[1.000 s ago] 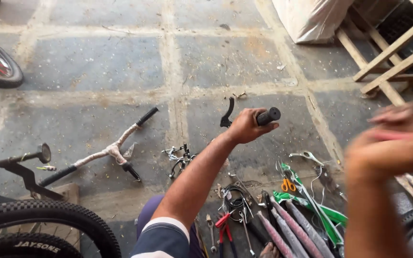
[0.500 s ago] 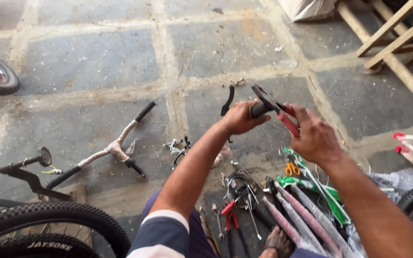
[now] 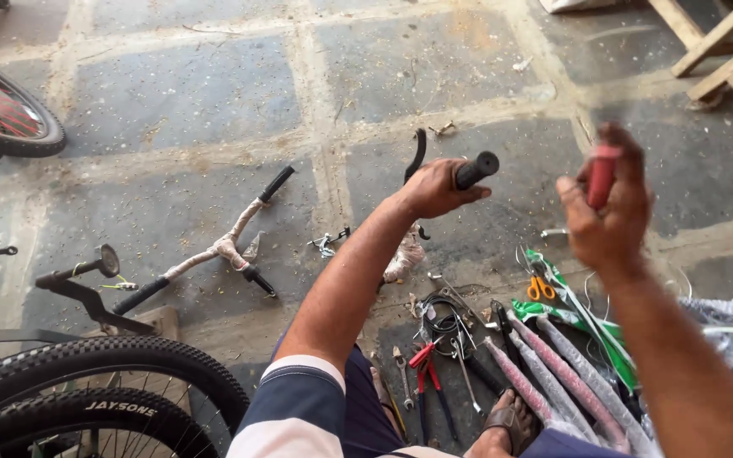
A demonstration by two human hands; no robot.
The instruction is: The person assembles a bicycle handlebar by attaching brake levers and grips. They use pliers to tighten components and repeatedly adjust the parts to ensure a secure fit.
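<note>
Handlebar (image 3: 468, 172) in left hand (image 3: 434, 188), right hand (image 3: 608, 212) now apart.

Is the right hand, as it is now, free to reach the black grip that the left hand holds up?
Probably yes. The right hand is raised beside the black grip, with only open air between them. But it already holds a red-handled thing, so its fingers are not free to grasp. The left hand holds the grip.

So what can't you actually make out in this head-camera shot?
- Red-handled object in the right hand: the fingers cover most of it, so its kind is unclear.
- Handlebar in the left hand: the middle is hidden by the hand and forearm.
- Tyre at lower left: cut off by the frame edge.
</note>
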